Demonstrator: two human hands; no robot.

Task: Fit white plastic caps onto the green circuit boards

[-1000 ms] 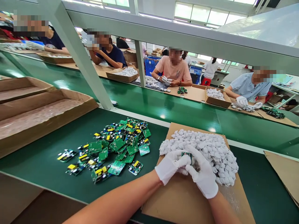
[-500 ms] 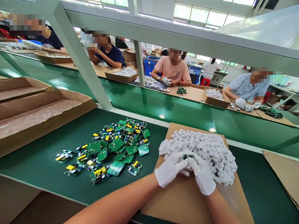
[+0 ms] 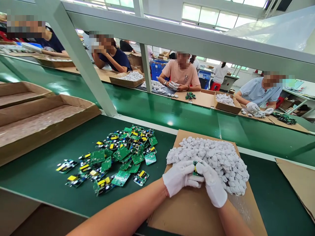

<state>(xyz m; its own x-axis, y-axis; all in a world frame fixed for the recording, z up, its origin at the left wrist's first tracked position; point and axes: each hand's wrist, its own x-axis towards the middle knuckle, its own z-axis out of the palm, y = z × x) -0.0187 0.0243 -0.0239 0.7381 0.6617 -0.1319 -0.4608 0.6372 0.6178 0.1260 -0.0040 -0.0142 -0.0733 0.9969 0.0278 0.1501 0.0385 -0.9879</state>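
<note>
Left hand [image 3: 179, 177] and right hand [image 3: 213, 185], both of mine in white gloves, meet above a cardboard sheet [image 3: 187, 213] and grasp one small circuit board [image 3: 196, 168] between their fingers. I have it just in front of a heap of white pieces [image 3: 216, 152], which covers the far part of the cardboard. My fingers hide some of the board; green and a little yellow show between them. On the left side my lower fingers stretch out below it, and on the right my fingers lap over its edge. Whether my gloves rest on the cardboard I cannot tell.

To my left, on the dark green bench [image 3: 31, 177], lies a loose pile of circuit boards [image 3: 121, 154], some showing bare green faces, others their yellow and black parts. Beyond the pile, further left, stands a shallow cardboard box [image 3: 44, 134]. Another piece of cardboard [image 3: 300, 185] lies at my right. A pale metal frame [image 3: 91, 65] crosses in front of me. Across the glossy green surface [image 3: 157, 109] sit co-workers, among them a person in a pink shirt [image 3: 182, 77] and a person in a light blue shirt [image 3: 258, 90], whose gloved hands are at more white pieces
</note>
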